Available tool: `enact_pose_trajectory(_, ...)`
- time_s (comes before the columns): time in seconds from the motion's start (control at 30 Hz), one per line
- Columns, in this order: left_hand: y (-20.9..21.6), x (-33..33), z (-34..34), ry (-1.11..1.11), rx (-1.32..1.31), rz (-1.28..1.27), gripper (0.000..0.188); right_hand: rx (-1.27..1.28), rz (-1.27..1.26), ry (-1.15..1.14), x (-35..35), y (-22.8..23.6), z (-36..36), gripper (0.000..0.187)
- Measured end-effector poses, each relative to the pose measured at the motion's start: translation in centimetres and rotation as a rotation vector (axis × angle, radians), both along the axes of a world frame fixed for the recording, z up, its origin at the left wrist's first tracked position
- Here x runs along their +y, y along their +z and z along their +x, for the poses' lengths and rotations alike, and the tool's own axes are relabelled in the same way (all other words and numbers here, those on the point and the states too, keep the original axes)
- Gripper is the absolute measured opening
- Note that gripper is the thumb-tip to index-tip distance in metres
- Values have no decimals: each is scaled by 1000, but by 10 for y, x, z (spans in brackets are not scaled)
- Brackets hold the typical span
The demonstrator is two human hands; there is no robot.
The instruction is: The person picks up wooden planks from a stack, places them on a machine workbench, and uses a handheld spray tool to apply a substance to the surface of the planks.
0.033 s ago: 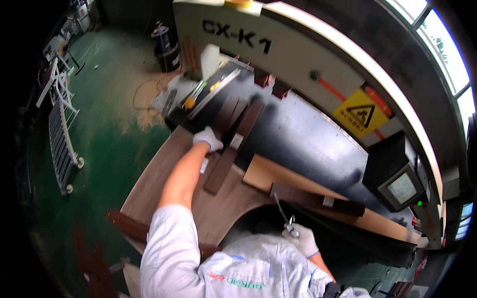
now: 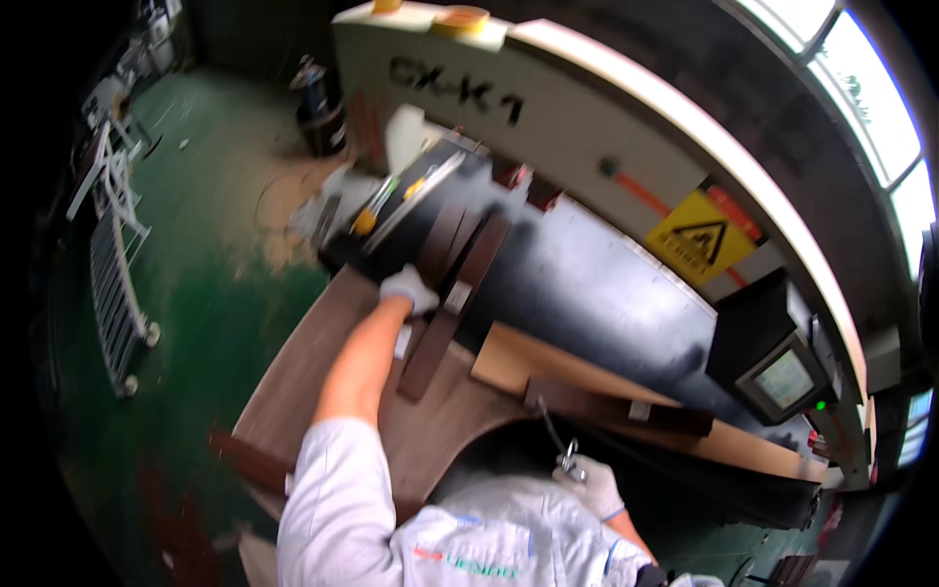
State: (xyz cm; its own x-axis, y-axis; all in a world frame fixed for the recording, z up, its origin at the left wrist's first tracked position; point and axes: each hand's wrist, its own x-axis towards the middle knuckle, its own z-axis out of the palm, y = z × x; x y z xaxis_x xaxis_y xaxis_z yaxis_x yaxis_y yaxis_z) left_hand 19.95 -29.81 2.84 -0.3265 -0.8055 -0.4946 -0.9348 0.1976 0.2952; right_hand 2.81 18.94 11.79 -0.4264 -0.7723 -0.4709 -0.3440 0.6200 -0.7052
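A large cream-and-dark woodworking machine (image 2: 626, 186) fills the far and right part of the scene, its long body curving from the far centre down to the right. On its side sits a yellow triangular warning sign (image 2: 699, 242), and further right a small control screen (image 2: 785, 378) glows in a dark housing. The green workshop floor (image 2: 210, 293) spreads to the left, with a patch of sawdust near the machine's far end and a grey metal rack (image 2: 110, 284) standing at the left edge.

In front of the machine lies a broad brown work table (image 2: 293, 391), curved along its near edge. A pale wooden board (image 2: 548, 367) rests to the right of it, along the machine's dark bed.

Several dark brown wood strips (image 2: 460, 254) lie side by side at the machine's infeed, pointing away from the person. One long dark strip (image 2: 435, 342) runs from the table up to them.

The left hand (image 2: 409, 290), in a white work glove, reaches far forward with the arm stretched out; it is pressed on the near ends of the strips, fingers closed over them. The right hand (image 2: 592, 484), also gloved, stays near the body at the right, closed around a small metal hook (image 2: 567, 452) just below another dark strip (image 2: 616, 409) lying on the pale board.
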Motion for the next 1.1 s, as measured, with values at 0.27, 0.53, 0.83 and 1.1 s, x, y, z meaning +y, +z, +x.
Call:
enact_pose_trajectory(0.27,-13,-2,-76,-32,-16,39,104,133,27,84,-25,19,-19,36)
enact_pose_trajectory(0.53,0,-26,-120,-303,-56,9,63,57,20,63,-33,26,-36,33)
enact_pose_trajectory(0.83,-36,-57,-49,-97,-23,-100,104,-159,93,-184,-48,-4,-54,41)
enact_pose_trajectory(1.1,-37,40,19,-151,64,-301,110,-408,301,-72,-138,35,-76,44)
